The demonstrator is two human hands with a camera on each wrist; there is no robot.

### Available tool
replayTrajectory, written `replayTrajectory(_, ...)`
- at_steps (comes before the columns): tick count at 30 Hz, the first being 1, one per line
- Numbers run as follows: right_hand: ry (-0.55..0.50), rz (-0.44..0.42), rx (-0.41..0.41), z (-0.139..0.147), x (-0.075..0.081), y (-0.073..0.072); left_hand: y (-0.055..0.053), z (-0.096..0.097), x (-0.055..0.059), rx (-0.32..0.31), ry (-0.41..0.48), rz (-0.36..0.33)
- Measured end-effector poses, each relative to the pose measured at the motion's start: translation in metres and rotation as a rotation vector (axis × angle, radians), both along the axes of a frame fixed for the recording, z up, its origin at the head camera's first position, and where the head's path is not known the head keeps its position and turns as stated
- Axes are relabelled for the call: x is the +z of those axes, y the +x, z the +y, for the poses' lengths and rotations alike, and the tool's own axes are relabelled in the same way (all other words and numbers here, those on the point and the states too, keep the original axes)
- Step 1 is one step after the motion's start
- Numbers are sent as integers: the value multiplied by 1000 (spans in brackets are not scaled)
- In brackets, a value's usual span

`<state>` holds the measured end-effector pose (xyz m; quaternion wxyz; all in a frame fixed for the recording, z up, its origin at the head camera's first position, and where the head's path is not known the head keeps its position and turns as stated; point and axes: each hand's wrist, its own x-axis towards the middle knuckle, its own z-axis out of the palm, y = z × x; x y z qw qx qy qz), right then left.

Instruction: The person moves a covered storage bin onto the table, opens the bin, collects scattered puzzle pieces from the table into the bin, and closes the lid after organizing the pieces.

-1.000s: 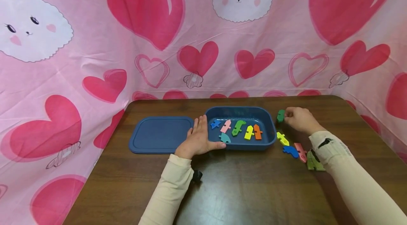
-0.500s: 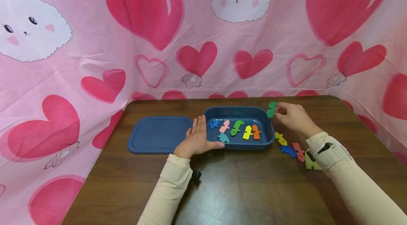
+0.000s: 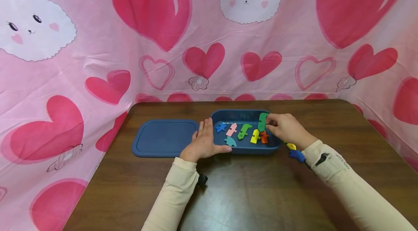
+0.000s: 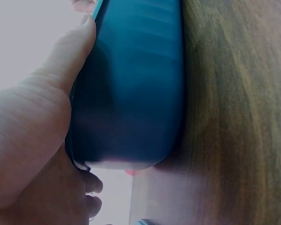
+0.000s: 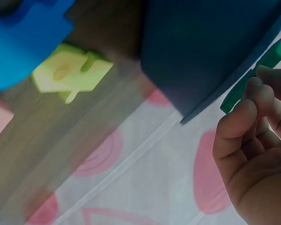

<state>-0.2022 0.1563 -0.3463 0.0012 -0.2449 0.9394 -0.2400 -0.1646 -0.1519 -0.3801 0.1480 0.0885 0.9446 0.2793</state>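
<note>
head view, right grip (image 3: pixel 288 128) pinching dark-green piece (image 3: pixel 262 122), left grip (image 3: pixel 203 144) straight-fingered against box (image 3: pixel 254 150)

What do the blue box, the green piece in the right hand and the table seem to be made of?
The blue box looks like moulded plastic with a slight sheen: smooth walls, rounded corners. The green piece looks evenly coloured, with a thick edge; painted wood or plastic is possible. The table shows brown wood grain under a satin shine, so perhaps wood or wood-look laminate.
</note>
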Motion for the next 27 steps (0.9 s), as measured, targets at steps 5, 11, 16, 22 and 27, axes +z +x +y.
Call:
replayTrajectory(5,32,12,33,-15,-3,3,0,0,1,3,3,-5)
replayTrajectory(11,46,-20,69,-28,-5,3,-1,0,0,1,2,-2)
replayTrajectory(16,49,-5,71,-33,-5,3,-1,1,0,-2,0,1)
replayTrajectory(22,61,30,98,-36,-5,3,-2,1,0,5,4,2)
replayTrajectory(27,78,45,128,-36,-6,3,-1,1,0,6,1,0)
